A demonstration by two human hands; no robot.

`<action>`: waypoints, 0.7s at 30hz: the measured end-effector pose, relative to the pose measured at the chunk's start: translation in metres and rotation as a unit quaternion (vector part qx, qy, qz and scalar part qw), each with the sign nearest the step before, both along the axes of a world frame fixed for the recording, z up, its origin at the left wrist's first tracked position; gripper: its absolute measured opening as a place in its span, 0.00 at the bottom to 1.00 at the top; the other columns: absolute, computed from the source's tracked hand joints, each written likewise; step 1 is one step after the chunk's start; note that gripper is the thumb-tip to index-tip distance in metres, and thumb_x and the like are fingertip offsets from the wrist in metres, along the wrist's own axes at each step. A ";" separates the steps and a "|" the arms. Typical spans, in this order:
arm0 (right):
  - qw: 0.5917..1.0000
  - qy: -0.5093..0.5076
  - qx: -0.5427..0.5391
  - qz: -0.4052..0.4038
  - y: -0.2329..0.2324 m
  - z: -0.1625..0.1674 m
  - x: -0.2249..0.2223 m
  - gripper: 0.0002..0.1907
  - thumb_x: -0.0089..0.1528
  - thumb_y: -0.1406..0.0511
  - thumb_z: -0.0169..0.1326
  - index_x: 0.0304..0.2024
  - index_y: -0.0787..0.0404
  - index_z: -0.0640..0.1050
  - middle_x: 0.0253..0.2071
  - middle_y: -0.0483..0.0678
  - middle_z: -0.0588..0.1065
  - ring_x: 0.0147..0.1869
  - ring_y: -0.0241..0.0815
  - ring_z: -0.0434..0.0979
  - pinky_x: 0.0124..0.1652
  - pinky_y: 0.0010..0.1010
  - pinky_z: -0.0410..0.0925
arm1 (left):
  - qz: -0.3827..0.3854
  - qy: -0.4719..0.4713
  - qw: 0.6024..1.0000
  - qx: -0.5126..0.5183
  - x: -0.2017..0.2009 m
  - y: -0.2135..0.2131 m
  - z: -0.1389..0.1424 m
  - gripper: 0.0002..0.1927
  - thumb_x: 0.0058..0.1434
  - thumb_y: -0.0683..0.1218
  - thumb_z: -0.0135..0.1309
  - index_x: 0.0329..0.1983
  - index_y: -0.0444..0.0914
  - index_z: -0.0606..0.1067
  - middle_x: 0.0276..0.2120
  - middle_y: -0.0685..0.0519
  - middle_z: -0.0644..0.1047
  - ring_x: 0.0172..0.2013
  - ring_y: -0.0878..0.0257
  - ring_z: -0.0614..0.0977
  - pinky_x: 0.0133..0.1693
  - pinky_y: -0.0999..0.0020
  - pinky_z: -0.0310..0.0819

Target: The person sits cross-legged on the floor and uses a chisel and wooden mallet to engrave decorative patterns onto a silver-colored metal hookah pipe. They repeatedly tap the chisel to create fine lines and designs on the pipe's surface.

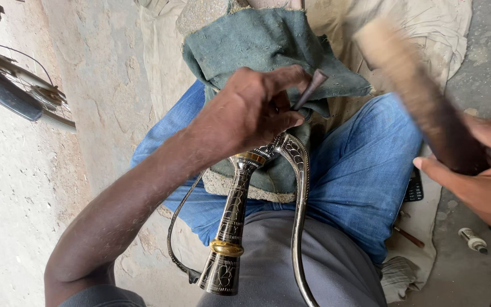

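My left hand (251, 111) pinches a short dark metal punch (310, 88) between thumb and fingers, its tip angled down toward an engraved black-and-silver metal handle (231, 219) with brass rings. A curved engraved guard (300, 187) arcs from the top of that handle down toward my lap. The piece rests on a green cloth pad (268, 45) across my blue-jeaned knees. At the right, my right hand (481, 176) grips the dark handle of a wooden mallet (410, 85), raised and blurred above the work.
A fan's wire guard (26, 85) stands at the left over a rough concrete floor (24, 193). A pale sheet (421, 34) lies under my legs. Near the right edge are a small white bottle (473, 240), a thin tool (409, 236) and a dark keypad device (415, 187).
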State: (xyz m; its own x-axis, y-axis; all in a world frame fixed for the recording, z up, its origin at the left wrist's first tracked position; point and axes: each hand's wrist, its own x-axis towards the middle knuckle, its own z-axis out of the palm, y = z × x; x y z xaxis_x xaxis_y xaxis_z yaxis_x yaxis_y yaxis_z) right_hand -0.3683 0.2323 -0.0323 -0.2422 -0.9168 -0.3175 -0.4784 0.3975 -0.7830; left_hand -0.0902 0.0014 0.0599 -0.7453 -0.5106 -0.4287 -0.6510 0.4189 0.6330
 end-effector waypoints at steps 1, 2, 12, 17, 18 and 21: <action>0.999 0.010 0.025 -0.030 0.003 -0.005 -0.001 0.19 0.59 0.72 0.67 0.51 0.69 0.77 0.38 0.58 0.79 0.34 0.47 0.82 0.39 0.40 0.77 | -0.015 0.045 0.999 -0.016 0.002 0.001 0.001 0.22 0.66 0.44 0.60 0.63 0.40 0.72 0.33 0.50 0.84 0.29 0.65 0.88 0.32 0.71 0.82; 0.997 0.020 0.050 -0.059 0.006 -0.010 -0.001 0.15 0.61 0.72 0.68 0.47 0.70 0.78 0.36 0.59 0.79 0.33 0.50 0.82 0.38 0.44 0.77 | -0.029 0.090 0.995 -0.032 0.004 0.003 0.003 0.21 0.67 0.43 0.60 0.62 0.38 0.72 0.34 0.49 0.84 0.30 0.65 0.88 0.33 0.71 0.83; 0.956 -0.268 -0.108 -0.050 0.005 -0.003 0.003 0.26 0.61 0.70 0.64 0.60 0.57 0.70 0.36 0.44 0.77 0.35 0.35 0.81 0.38 0.30 0.79 | -0.042 0.050 0.996 -0.054 0.003 0.006 0.001 0.21 0.66 0.41 0.60 0.62 0.37 0.72 0.28 0.47 0.83 0.29 0.61 0.88 0.33 0.68 0.86; 0.997 -0.054 -0.046 -0.014 0.004 0.015 0.013 0.41 0.55 0.72 0.66 0.71 0.65 0.71 0.36 0.49 0.76 0.37 0.36 0.78 0.38 0.27 0.73 | -0.044 0.069 0.994 -0.070 0.004 0.005 0.001 0.23 0.64 0.42 0.61 0.62 0.36 0.72 0.27 0.48 0.82 0.28 0.61 0.86 0.31 0.65 0.83; 0.999 -0.038 -0.025 0.001 0.003 0.018 0.015 0.40 0.55 0.73 0.66 0.71 0.65 0.72 0.36 0.49 0.75 0.37 0.37 0.79 0.37 0.28 0.73 | -0.043 0.053 0.995 -0.074 0.005 0.006 0.001 0.23 0.65 0.42 0.62 0.62 0.37 0.72 0.25 0.48 0.82 0.27 0.60 0.86 0.30 0.64 0.82; 1.000 -0.002 0.011 0.029 -0.001 0.025 0.016 0.40 0.55 0.74 0.66 0.70 0.65 0.72 0.35 0.50 0.75 0.36 0.38 0.80 0.36 0.29 0.74 | -0.040 0.078 0.993 -0.081 0.007 0.007 0.000 0.25 0.65 0.42 0.62 0.64 0.36 0.71 0.27 0.49 0.82 0.27 0.61 0.85 0.29 0.65 0.81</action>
